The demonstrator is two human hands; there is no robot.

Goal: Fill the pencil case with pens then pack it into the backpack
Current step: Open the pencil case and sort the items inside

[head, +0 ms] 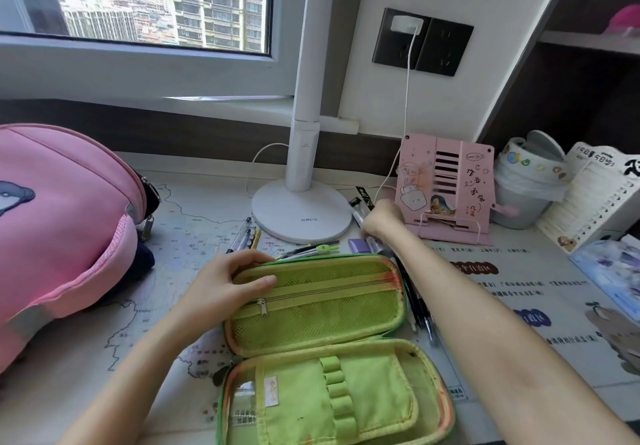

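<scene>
A green pencil case (pixel 322 340) lies unzipped and spread flat on the desk in front of me, with no pens seen inside. My left hand (pixel 235 278) holds the far left corner of its mesh half. My right hand (pixel 381 219) is closed around a pen (pixel 358 216) beyond the case, near the lamp base. Several loose pens (pixel 244 235) lie behind the case, a green-clipped one (pixel 311 249) among them, and dark pens (pixel 419 309) lie along its right side. A pink backpack (pixel 59 222) lies at the left.
A white desk lamp (pixel 301 216) stands behind the case, its cable running to a wall socket (pixel 422 40). A pink book stand (pixel 446 184), a grey lined bin (pixel 526 181) and a calendar (pixel 585 198) crowd the right. A purple eraser (pixel 358 246) sits by my right wrist.
</scene>
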